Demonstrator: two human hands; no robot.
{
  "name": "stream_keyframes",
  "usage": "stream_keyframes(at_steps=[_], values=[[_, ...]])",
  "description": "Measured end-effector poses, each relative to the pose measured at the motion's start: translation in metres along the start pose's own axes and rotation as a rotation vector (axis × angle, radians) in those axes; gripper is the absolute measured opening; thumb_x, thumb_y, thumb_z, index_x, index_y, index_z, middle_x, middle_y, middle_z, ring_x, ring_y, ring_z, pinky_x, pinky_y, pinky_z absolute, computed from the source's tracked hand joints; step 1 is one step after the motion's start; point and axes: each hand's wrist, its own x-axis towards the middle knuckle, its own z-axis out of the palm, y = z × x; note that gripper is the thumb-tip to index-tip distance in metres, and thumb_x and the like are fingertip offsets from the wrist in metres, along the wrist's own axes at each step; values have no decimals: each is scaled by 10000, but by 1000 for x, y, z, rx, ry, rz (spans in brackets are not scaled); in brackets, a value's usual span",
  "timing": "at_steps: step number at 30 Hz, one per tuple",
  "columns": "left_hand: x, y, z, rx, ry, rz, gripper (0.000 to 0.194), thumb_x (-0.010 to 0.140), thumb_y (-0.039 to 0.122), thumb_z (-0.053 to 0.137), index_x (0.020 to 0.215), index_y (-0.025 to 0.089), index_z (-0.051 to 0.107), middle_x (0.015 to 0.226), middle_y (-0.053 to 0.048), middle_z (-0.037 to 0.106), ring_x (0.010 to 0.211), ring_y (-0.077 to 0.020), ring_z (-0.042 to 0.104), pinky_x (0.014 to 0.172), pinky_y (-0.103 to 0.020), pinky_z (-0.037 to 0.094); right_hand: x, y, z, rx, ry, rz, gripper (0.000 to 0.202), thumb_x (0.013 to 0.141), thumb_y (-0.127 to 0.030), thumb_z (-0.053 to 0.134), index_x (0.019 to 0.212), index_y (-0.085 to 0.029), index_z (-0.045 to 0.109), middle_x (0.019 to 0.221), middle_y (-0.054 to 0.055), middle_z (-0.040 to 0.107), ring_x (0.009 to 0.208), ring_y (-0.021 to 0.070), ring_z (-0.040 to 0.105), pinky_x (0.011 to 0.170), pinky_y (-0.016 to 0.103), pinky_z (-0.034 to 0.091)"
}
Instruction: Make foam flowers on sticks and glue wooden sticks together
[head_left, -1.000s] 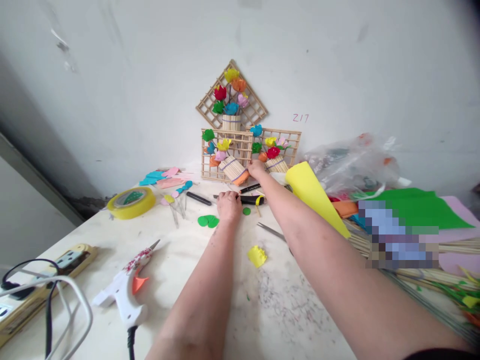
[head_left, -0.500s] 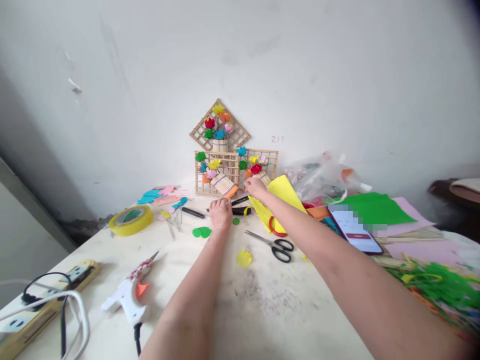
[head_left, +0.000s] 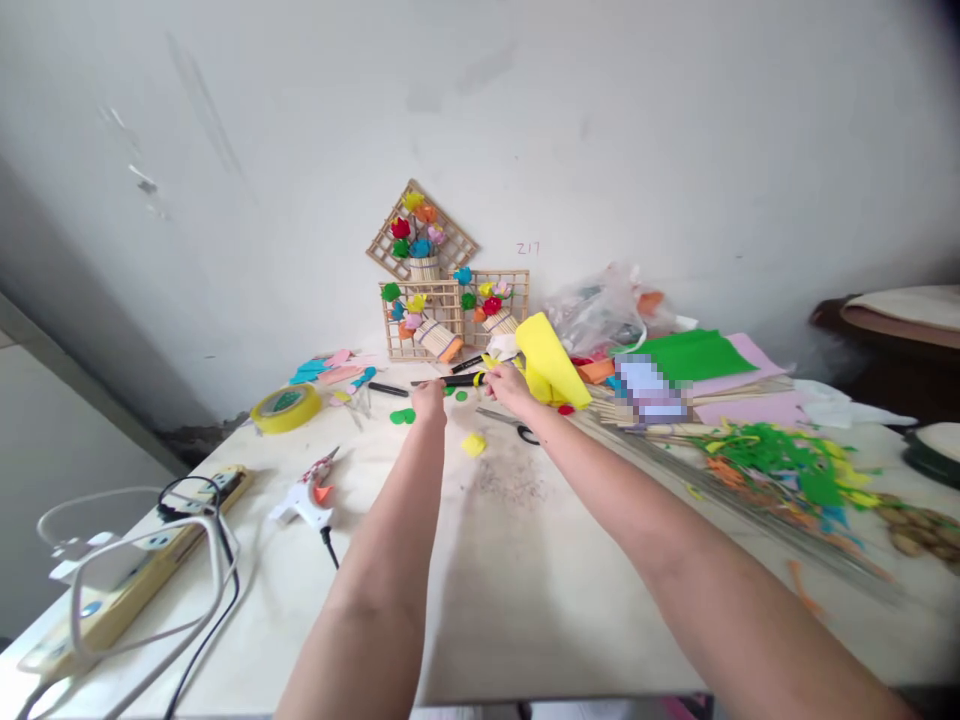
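A pale bench (head_left: 495, 590), visibly speckled with dark marks near its middle, is set against a scuffed, light-grey wall (head_left: 645, 150) on which a short mark is handwritten. Three square panels of thin wooden sticks are stood at the rear: one (head_left: 422, 235) is turned as a diamond above, and two (head_left: 421, 322) (head_left: 495, 303) are placed side by side below. Each is fitted with bright flowers and a stick-built basket. At left, a ring of glossy yellow tape (head_left: 286, 408), a white glue gun (head_left: 306, 500) and a corded power strip (head_left: 176, 545) are noted. At right, a crumpled clear plastic bag (head_left: 596, 310), a smooth green sheet (head_left: 690, 357), long thin rods (head_left: 720, 500) and loose coloured scraps (head_left: 787, 460) are spread. A curled yellow sheet (head_left: 551, 362) is found just beside the right hand (head_left: 508, 388). Scissors (head_left: 510, 420) are partly hidden by the right forearm.

A slim black-and-yellow tool (head_left: 459, 380) is located between the hands, near the foot of the panels. The left hand (head_left: 429, 396) is placed at its far left end, with fingers bent; the right hand is held at its yellow end, with fingers curled. Whether the tool is gripped by either hand cannot be told.
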Motion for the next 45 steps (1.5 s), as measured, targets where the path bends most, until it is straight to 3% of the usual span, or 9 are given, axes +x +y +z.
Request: stream_keyframes(at_steps=[5, 12, 17, 22, 27, 34, 45], values=[[-25, 15, -11, -190, -65, -187, 125, 741, 270, 462, 789, 179, 533, 879, -73, 663, 776, -161, 630, 650, -288, 443, -30, 12, -21, 55, 61, 70, 207, 840, -288, 440, 805, -186, 617, 675, 15, 662, 555, 117, 593, 519, 197, 429], [-63, 14, -28, -377, -131, -227, 151, 646, 208, 580, 787, 160, 558, 838, -37, 635, 712, -114, 589, 679, -255, 420, -69, 27, -40, -228, 276, 90, 214, 844, -260, 436, 872, -199, 638, 906, 53, 687, 879, 192, 620, 697, 256, 434], [-84, -8, -10, -211, -41, -143, 129, 679, 224, 548, 787, 155, 566, 761, -35, 618, 708, -129, 599, 644, -247, 453, -92, 38, -28, -387, 276, 69, 250, 877, -251, 401, 1005, -217, 613, 1038, 61, 662, 953, 198, 597, 739, 278, 416], [-92, -26, 7, -103, 49, -105, 225, 679, 160, 473, 877, 166, 580, 853, -58, 638, 807, -168, 618, 665, -263, 473, -103, 45, -25, -529, 236, -87, 254, 873, -225, 407, 1042, -226, 597, 1078, 63, 641, 960, 189, 585, 723, 277, 411], [-91, -36, 8, -35, 99, -41, 294, 665, 122, 439, 906, 180, 597, 932, -62, 650, 867, -180, 618, 747, -284, 479, -106, 43, -26, -590, 226, -120, 256, 866, -209, 403, 1014, -217, 613, 1063, 84, 635, 988, 206, 561, 726, 288, 401], [-76, -41, 6, -14, 129, 21, 254, 717, 150, 438, 916, 169, 594, 941, -66, 657, 883, -170, 618, 813, -270, 466, -100, 35, -16, -684, 205, -282, 276, 823, -190, 440, 1023, -170, 629, 1057, 111, 616, 1006, 245, 495, 872, 335, 340], [-27, -46, 5, 5, 219, -6, 204, 735, 157, 479, 895, 161, 604, 906, -78, 671, 860, -183, 627, 802, -263, 456, -60, 7, 15, -730, 115, -408, 275, 804, -177, 475, 1032, -154, 629, 1093, 114, 602, 1037, 244, 466, 899, 347, 322]])
